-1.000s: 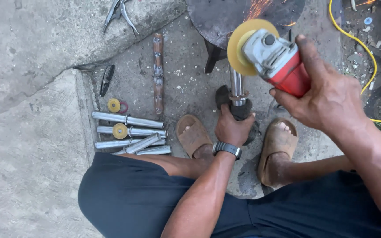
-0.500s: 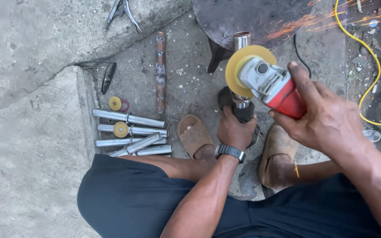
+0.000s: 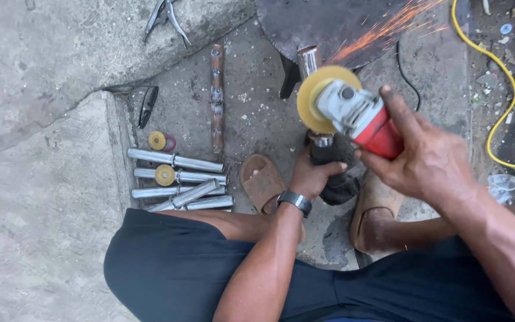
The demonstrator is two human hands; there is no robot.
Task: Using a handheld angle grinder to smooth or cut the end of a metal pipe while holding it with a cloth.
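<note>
Right hand (image 3: pixel 430 164) wrapped tight round the red angle grinder (image 3: pixel 359 116) — grip pressed together on its body, yellow disc (image 3: pixel 314 98) biting the top of the upright metal tube (image 3: pixel 309 61), sparks (image 3: pixel 382 30) streaming up to the right over the dark steel plate (image 3: pixel 329 24). Left hand (image 3: pixel 314 176) clamped round the tube's dark base (image 3: pixel 329 173), down between the two sandalled feet. Tight quarters there. Off to the left, cut tubes (image 3: pixel 174 179) lie side by side on the concrete floor (image 3: pixel 37 209), against the slab's raised edge — open ground beyond. Yellow cable (image 3: pixel 496 77) loops along the right side.
</note>
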